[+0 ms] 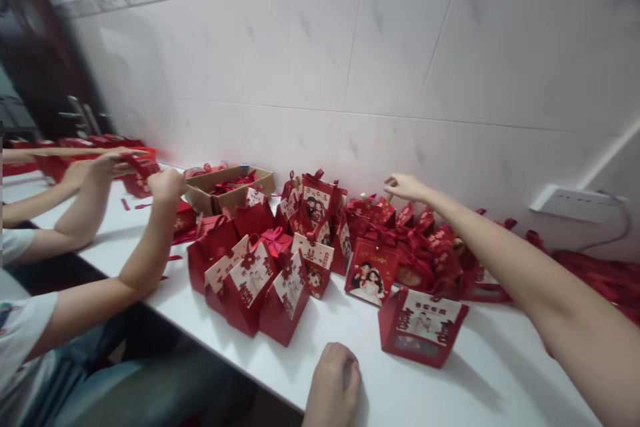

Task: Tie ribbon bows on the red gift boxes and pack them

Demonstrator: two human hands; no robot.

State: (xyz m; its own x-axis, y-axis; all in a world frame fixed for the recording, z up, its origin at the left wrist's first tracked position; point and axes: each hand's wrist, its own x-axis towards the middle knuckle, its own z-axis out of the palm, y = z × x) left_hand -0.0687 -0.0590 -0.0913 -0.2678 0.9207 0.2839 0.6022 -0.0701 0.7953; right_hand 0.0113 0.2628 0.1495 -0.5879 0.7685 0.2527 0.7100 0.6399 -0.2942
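Note:
My right hand (pixel 406 188) reaches over the crowd of red gift boxes toward the wall. Its fingertips are pinched together just above the boxes at the back, and what they hold, if anything, is too small to make out. My left hand (pixel 334 377) rests on the white table (pixel 280 373) near its front edge, its fingers curled closed with nothing visible in them. Nearest to it stands a red gift box (pixel 424 327) with a white printed label and a clear window. Behind that is a square red box (pixel 373 270) with a printed couple.
Several handbag-shaped red boxes (pixel 250 287) stand left of centre. A cardboard box (pixel 225 197) of red ribbons sits behind them. At the left, a co-worker's hands (pixel 167 183) handle a red ribboned box (pixel 140 177). A white power strip (pixel 575 203) is on the wall at right.

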